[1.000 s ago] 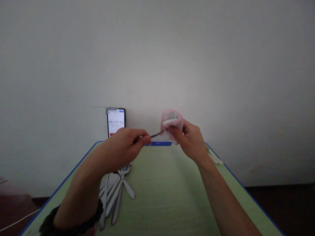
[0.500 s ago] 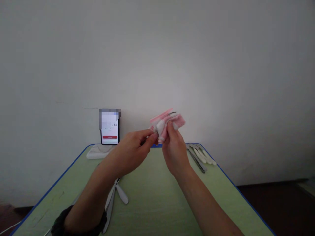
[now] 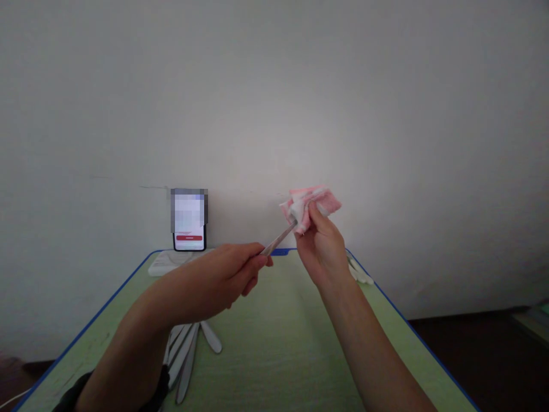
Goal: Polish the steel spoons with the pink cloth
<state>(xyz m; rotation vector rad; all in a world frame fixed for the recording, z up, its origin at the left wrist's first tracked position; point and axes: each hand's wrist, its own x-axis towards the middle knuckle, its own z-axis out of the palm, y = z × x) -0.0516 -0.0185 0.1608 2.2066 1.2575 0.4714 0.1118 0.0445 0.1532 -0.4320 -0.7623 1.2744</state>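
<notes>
My left hand (image 3: 240,272) is closed round one end of a slim metal utensil (image 3: 279,239), which slants up to the right. The utensil's far end is hidden inside a crumpled pink and white cloth (image 3: 328,200). My right hand (image 3: 323,246) pinches that cloth, thumb on top, above the table's back edge. What kind of utensil it is cannot be made out.
Several metal utensils (image 3: 185,363) lie fanned out beneath my left forearm. White-handled cutlery (image 3: 362,276) rests at the back right of the green table (image 3: 274,355). A phone (image 3: 189,220) stands at the back left by a white object (image 3: 165,263), before a grey wall.
My hands have moved apart, the left one down and left, the right one right with the cloth. More of the utensil shows between them.
</notes>
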